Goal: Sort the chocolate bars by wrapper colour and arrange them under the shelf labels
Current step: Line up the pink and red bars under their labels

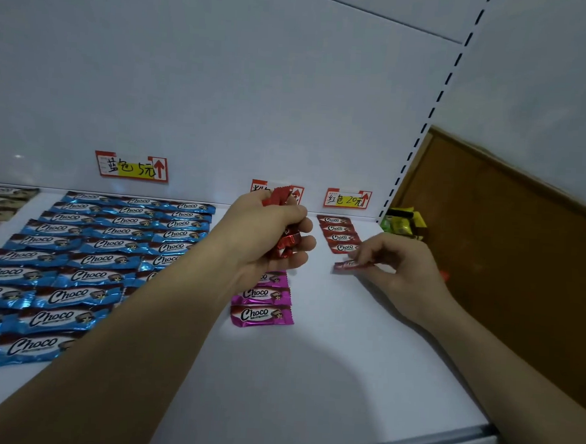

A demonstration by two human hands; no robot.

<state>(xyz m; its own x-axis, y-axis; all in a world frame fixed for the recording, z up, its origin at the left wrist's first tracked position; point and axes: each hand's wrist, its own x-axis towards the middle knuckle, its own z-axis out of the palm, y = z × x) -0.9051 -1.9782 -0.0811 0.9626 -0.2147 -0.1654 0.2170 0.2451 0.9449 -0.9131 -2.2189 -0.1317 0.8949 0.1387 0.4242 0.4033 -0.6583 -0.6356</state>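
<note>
Blue foil-wrapped Choco bars (76, 260) lie in overlapping rows across the left of the white shelf (309, 377). Left hand (270, 236), its grip closed round a bunch of red foil-wrapped bars (285, 245), hangs above the magenta foil-wrapped bars (262, 304) and hides part of the middle paper label (295, 192). Right hand (397, 266) pinches one red bar (345, 265) just below the red column (339, 235), under the red-bordered label (347, 199). Yellow-green packets (403, 223) sit beyond the slotted upright.
</note>
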